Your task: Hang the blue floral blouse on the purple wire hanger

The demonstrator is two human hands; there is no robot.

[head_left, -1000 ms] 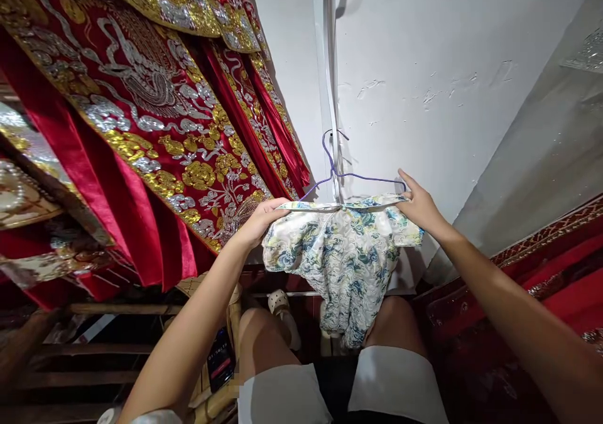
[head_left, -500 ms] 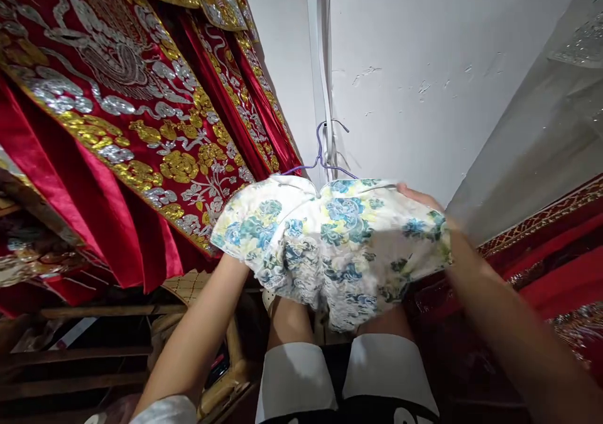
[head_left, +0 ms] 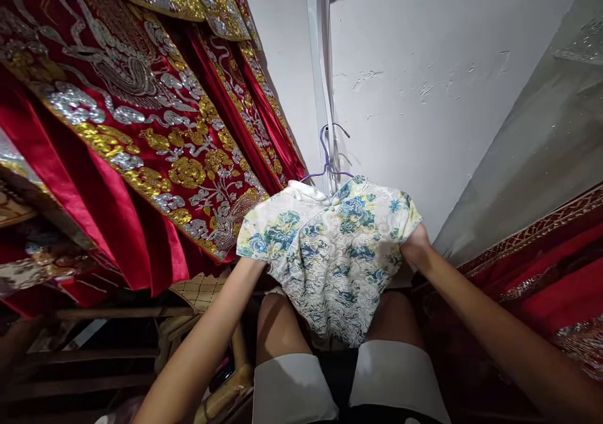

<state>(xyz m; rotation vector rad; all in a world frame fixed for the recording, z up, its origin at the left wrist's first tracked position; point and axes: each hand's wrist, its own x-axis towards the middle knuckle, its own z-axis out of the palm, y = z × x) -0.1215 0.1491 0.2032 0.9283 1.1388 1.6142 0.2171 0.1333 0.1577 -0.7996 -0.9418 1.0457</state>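
Observation:
A short-sleeved shirt, white with blue, green and yellow flowers, hangs in front of me on a purple wire hanger. The hanger's hook meets a pale vertical strip on the wall. My left forearm goes into the sleeve on the left, and the cloth hides that hand and its fingers. At the hem of the other sleeve, my right hand is curled against the fabric and seems to grip it; the fingertips are partly hidden. The shirt's lower part falls in wrinkles between my knees.
On the left hangs a large red cloth with gold and silver embroidery. A bamboo chair stands below it. Behind the shirt is a white wall with chipped paint. More red embroidered fabric lies at the right.
My right hand has moved from the top of the shoulder down to the sleeve hem. The shirt is less stretched sideways and hangs more evenly. My left hand stays inside its sleeve.

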